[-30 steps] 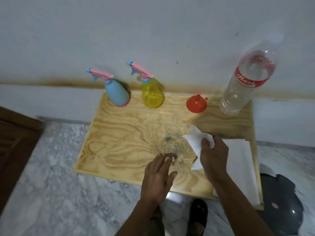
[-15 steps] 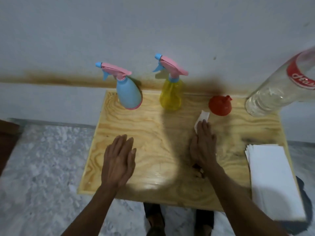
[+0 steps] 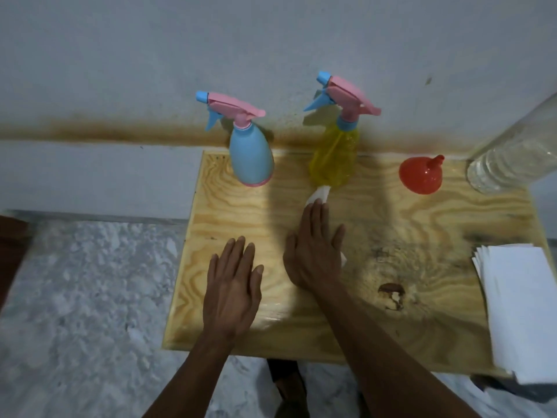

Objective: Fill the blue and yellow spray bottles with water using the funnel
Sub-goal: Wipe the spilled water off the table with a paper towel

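Observation:
The blue spray bottle (image 3: pixel 251 158) and the yellow spray bottle (image 3: pixel 336 155) stand upright at the back of the wooden table (image 3: pixel 422 230), both with pink trigger heads on. A red funnel (image 3: pixel 421 175) lies mouth-down to their right. The clear water bottle (image 3: pixel 512 152) stands at the back right, partly cut off by the frame edge. My right hand (image 3: pixel 313 251) lies flat, pressing a white tissue (image 3: pixel 319 194) onto the wood just in front of the yellow bottle. My left hand (image 3: pixel 233 285) rests flat and empty on the table, fingers apart.
A stack of white tissues (image 3: pixel 524 306) lies on the table's right edge. A dark knot (image 3: pixel 391 291) marks the wood near the front. The wall runs right behind the bottles. Marble floor (image 3: pixel 90 297) lies to the left; my feet show under the table.
My right hand has slid the tissue leftward across the table toward the yellow bottle. My left hand moved from the table's front edge out to the left and flattened. The view has shifted closer.

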`<move>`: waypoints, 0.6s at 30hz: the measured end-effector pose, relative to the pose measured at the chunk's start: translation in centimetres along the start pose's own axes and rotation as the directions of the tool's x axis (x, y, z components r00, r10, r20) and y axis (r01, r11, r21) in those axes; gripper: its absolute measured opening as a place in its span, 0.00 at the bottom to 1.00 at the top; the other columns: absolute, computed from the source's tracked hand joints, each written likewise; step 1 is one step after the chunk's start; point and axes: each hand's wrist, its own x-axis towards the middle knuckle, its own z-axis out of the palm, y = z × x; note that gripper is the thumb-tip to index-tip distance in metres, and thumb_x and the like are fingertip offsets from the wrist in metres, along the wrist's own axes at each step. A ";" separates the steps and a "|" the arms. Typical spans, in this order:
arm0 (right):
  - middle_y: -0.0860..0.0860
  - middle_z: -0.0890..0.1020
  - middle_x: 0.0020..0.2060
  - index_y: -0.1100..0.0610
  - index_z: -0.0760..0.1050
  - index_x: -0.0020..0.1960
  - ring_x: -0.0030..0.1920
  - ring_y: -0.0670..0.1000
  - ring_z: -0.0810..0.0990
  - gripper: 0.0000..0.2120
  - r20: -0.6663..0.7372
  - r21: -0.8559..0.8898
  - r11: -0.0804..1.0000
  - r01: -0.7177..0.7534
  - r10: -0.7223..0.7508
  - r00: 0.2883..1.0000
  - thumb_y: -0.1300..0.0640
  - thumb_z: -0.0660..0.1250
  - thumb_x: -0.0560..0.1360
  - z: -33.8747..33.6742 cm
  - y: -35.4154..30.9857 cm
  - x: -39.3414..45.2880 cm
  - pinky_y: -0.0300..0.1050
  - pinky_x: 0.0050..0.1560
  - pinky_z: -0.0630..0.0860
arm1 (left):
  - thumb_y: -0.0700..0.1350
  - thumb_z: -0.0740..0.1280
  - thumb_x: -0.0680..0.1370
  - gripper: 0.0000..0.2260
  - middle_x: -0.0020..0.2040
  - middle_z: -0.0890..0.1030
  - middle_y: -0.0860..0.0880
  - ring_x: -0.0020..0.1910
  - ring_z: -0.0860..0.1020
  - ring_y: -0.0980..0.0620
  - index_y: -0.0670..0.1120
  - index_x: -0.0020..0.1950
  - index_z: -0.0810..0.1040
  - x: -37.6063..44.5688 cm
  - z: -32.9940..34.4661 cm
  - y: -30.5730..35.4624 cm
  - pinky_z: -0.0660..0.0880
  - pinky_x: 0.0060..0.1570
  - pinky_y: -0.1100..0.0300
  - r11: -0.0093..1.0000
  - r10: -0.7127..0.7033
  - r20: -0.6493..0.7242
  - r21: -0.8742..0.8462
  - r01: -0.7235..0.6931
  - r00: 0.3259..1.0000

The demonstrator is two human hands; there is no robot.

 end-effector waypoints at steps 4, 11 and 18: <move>0.58 0.46 0.81 0.63 0.45 0.80 0.81 0.56 0.42 0.36 0.023 -0.071 0.996 0.047 -0.045 0.999 0.47 0.38 0.76 1.1 -1.7 0.6 0.67 0.75 0.42 | 0.50 0.57 0.84 0.20 0.76 0.69 0.45 0.79 0.61 0.48 0.44 0.74 0.71 -0.3 -0.1 -0.9 0.58 0.76 0.43 1.000 0.024 -0.008 -0.006 -0.024 1.000; 0.57 0.45 0.81 0.63 0.45 0.80 0.80 0.55 0.40 0.41 0.149 -0.053 0.972 0.228 -0.218 0.964 0.46 0.34 0.70 1.9 -4.0 -1.5 0.68 0.76 0.44 | 0.49 0.52 0.84 0.22 0.77 0.68 0.45 0.79 0.59 0.48 0.42 0.75 0.70 -0.9 -0.1 -1.6 0.56 0.77 0.45 0.999 0.021 -0.015 -0.027 -0.021 1.000; 0.54 0.53 0.81 0.59 0.52 0.80 0.80 0.55 0.51 0.31 0.062 -0.201 0.936 0.287 -0.280 0.958 0.51 0.52 0.79 2.1 0.8 -4.5 0.69 0.74 0.50 | 0.47 0.52 0.84 0.22 0.78 0.65 0.43 0.80 0.56 0.47 0.41 0.76 0.68 -1.6 0.5 -1.4 0.54 0.77 0.41 1.000 0.004 -0.004 0.011 -0.004 1.000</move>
